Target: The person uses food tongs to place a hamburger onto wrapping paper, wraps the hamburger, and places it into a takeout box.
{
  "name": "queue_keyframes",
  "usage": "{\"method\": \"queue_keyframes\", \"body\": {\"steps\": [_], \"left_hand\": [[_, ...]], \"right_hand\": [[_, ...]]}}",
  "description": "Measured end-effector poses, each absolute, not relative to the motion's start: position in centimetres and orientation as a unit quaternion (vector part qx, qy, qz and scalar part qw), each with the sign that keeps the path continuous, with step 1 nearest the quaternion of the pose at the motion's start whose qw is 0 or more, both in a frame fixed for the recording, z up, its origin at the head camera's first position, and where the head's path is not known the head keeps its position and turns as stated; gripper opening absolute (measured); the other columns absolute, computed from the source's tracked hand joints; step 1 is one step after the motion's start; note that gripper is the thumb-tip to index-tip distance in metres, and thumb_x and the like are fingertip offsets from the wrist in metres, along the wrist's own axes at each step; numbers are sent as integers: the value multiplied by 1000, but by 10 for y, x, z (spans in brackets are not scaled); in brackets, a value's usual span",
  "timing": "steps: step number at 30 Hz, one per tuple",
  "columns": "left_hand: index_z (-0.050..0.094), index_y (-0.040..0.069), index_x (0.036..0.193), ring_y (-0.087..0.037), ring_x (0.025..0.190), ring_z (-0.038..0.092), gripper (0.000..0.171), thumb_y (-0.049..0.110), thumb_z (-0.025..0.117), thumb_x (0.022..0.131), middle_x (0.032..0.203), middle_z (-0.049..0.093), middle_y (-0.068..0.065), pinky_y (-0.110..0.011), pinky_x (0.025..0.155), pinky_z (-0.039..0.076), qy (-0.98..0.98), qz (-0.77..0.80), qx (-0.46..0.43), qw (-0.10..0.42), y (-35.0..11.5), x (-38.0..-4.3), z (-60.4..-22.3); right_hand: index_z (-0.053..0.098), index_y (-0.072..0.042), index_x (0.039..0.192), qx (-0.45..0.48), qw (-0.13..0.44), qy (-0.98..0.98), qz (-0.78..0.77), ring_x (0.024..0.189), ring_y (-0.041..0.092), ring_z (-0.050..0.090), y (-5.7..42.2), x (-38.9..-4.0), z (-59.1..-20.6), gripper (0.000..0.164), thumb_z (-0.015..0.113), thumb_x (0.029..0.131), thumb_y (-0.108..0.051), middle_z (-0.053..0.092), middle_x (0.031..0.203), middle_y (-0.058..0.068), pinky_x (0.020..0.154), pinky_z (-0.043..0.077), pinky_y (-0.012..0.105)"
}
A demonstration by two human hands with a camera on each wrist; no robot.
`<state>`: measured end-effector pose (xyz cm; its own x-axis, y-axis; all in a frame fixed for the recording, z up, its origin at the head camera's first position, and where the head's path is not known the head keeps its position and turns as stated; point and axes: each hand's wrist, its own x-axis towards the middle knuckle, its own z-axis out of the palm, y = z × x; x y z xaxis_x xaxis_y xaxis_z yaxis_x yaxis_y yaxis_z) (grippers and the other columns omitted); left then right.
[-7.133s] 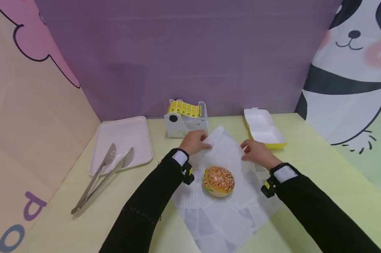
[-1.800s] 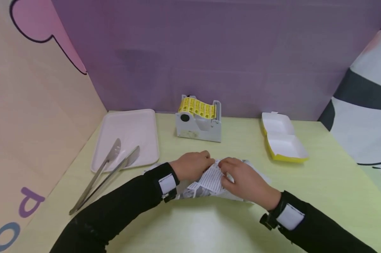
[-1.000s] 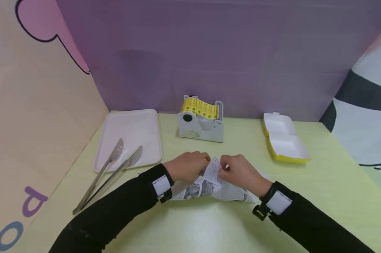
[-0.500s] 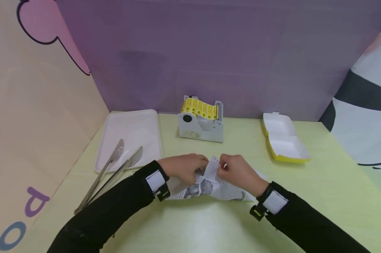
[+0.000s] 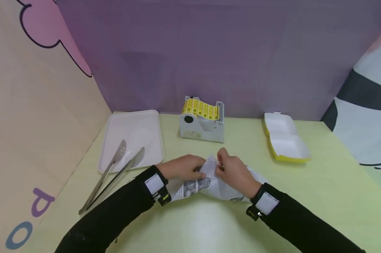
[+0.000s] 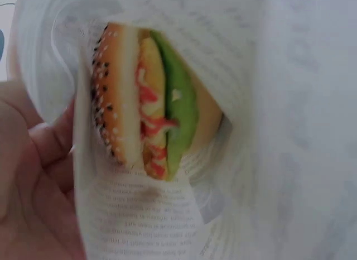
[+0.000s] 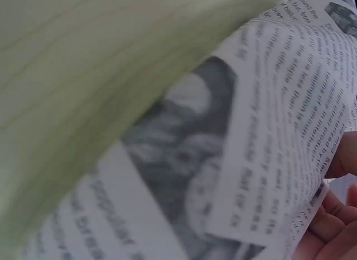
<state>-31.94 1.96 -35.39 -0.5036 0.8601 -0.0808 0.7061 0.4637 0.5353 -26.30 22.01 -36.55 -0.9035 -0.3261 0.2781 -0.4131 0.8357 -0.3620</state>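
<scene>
A sheet of newsprint-patterned wrapping paper is folded up around a burger and stands bunched on the table. Through the paper's open side in the left wrist view shows the burger, with a seeded bun, green lettuce and red sauce. My left hand holds the paper's left part, its thumb on the near face and its fingers behind. With thumb and fingers my right hand pinches the raised fold at the top. In the right wrist view the printed paper hides most of that hand. The head view does not show the burger.
A white tray stands back left, with metal tongs leaning over its near edge. Behind the hands is a label dispenser with a yellow roll. At the right lies an open yellow-and-white clamshell box.
The paper lay flat under the burger earlier and now wraps it. Lately my left thumb has come forward onto the paper, and my right fingers have risen slightly at the top fold.
</scene>
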Motion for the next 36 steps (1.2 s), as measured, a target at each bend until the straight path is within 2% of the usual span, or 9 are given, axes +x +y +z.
{"method": "queue_keyframes", "body": {"steps": [4, 9, 15, 20, 25, 28, 30, 33, 36], "left_hand": [[54, 12, 89, -11, 74, 49, 15, 22, 64, 95, 80, 52, 3, -25, 66, 41, 846, 218, 461, 155, 20, -317, -356], [55, 13, 89, -9, 70, 48, 15, 23, 65, 94, 73, 48, 4, -23, 63, 39, 854, 239, 435, 157, 18, -316, -352], [53, 12, 84, -11, 66, 45, 19, 23, 67, 92, 70, 46, 4, -23, 61, 35, 858, 227, 437, 146, 20, -317, -349], [54, 13, 89, -10, 65, 45, 17, 24, 66, 93, 70, 47, 4, -23, 60, 34, 863, 206, 436, 147, 21, -317, -350], [54, 13, 90, -11, 63, 44, 16, 23, 66, 93, 69, 46, 2, -23, 59, 33, 865, 210, 426, 159, 20, -317, -349], [54, 10, 105, -13, 73, 53, 22, 23, 67, 93, 82, 58, -1, -24, 64, 38, 866, 220, 416, 169, 19, -317, -348], [48, 8, 126, -16, 88, 61, 42, 24, 68, 92, 102, 66, -7, -25, 73, 45, 867, 232, 399, 188, 18, -317, -347], [29, 8, 148, -23, 110, 62, 71, 25, 69, 91, 127, 61, -16, -30, 89, 49, 868, 254, 371, 213, 15, -316, -347], [22, 10, 153, -27, 117, 59, 79, 24, 70, 91, 136, 54, -18, -34, 95, 49, 866, 272, 352, 228, 13, -315, -347]], "right_hand": [[49, -7, 87, 227, 128, -948, 181, 53, 9, 45, 219, -264, -371, 15, 62, 88, 2, 46, 62, -2, 48, 38, 23], [64, -2, 101, 252, 136, -943, 171, 79, 23, 67, 218, -267, -369, 15, 62, 88, 6, 67, 89, 10, 70, 56, 34], [65, 2, 105, 270, 140, -939, 159, 92, 26, 63, 220, -263, -367, 18, 67, 89, -8, 64, 106, 15, 76, 55, 36], [69, 2, 107, 337, 205, -915, 87, 104, 32, 56, 220, -250, -366, 41, 80, 81, -27, 58, 117, 19, 84, 51, 42], [65, 7, 118, 373, 187, -906, 74, 105, 30, 62, 215, -243, -366, 56, 78, 82, -34, 61, 118, 20, 85, 54, 39], [63, 7, 121, 359, 152, -917, 89, 109, 33, 62, 214, -243, -367, 58, 75, 84, -36, 61, 122, 23, 88, 53, 40], [62, 8, 123, 348, 125, -924, 98, 111, 33, 61, 213, -243, -368, 59, 73, 86, -37, 60, 125, 24, 89, 52, 41], [59, 8, 127, 340, 87, -930, 110, 114, 34, 60, 213, -241, -368, 62, 70, 87, -39, 58, 129, 24, 91, 52, 41], [55, 8, 131, 341, 63, -930, 120, 115, 34, 59, 213, -240, -368, 65, 68, 88, -40, 57, 132, 23, 92, 51, 41]]}}
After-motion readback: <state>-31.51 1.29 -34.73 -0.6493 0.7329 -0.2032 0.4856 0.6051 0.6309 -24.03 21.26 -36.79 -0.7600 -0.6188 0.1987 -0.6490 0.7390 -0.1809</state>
